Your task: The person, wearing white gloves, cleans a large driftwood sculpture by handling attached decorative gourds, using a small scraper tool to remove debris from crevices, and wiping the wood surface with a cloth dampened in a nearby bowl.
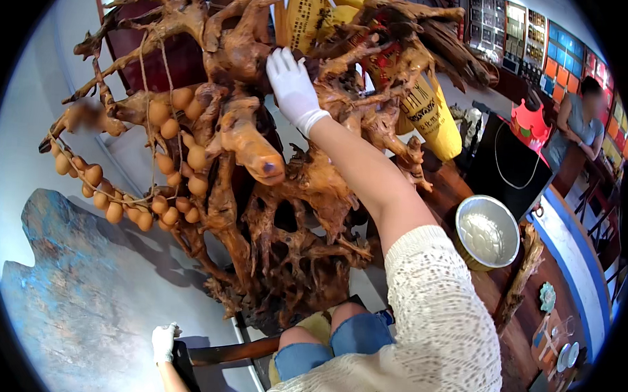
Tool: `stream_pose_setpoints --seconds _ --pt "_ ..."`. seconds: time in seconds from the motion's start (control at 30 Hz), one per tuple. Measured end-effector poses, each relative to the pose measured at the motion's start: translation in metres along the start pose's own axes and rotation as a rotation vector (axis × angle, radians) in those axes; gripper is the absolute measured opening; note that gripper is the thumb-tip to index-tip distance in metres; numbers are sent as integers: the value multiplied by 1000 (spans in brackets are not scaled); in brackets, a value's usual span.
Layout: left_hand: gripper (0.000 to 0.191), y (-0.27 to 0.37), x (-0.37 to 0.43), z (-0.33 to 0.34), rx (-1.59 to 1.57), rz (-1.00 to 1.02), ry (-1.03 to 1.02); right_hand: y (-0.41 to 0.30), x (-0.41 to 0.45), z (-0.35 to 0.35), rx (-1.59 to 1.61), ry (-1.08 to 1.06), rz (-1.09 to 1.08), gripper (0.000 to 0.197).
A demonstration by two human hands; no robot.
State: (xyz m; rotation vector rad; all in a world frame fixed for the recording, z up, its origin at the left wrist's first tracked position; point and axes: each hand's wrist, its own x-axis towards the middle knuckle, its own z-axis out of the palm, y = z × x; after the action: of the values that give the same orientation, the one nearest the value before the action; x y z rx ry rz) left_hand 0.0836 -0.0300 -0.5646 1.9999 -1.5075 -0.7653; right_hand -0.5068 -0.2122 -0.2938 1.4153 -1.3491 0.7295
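My right hand [293, 89], in a white glove, lies with fingers stretched out on the upper part of a large varnished root-wood carving [238, 53]. Something dark shows at the edges of the palm; whether it is a cloth or dark wood I cannot tell. Below and left of this hand juts a smooth, snout-like wooden knob [258, 160]. Far lower left, my left hand [164, 342], also gloved in white, is curled beside the wooden chair armrest [236, 351]. Nothing shows in it. Strings of small brown gourds [115, 212] hang from the carving's left branches.
Yellow wrapped packages [436, 117] bearing writing stand behind the roots. On the wooden table at right are a silver metal bowl [488, 233], a driftwood piece [521, 276] and small dishes [568, 357]. A seated person [576, 122] is beyond, near stocked shelves [563, 54].
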Motion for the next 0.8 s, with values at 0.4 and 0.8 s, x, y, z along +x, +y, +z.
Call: stream_pose_setpoints --seconds 0.4,0.8 --pt "43 187 -15 -18 216 668 487 41 -145 -102 362 -271 -334 50" --pt "52 522 -105 63 620 1683 198 33 -171 -92 656 -410 144 44"
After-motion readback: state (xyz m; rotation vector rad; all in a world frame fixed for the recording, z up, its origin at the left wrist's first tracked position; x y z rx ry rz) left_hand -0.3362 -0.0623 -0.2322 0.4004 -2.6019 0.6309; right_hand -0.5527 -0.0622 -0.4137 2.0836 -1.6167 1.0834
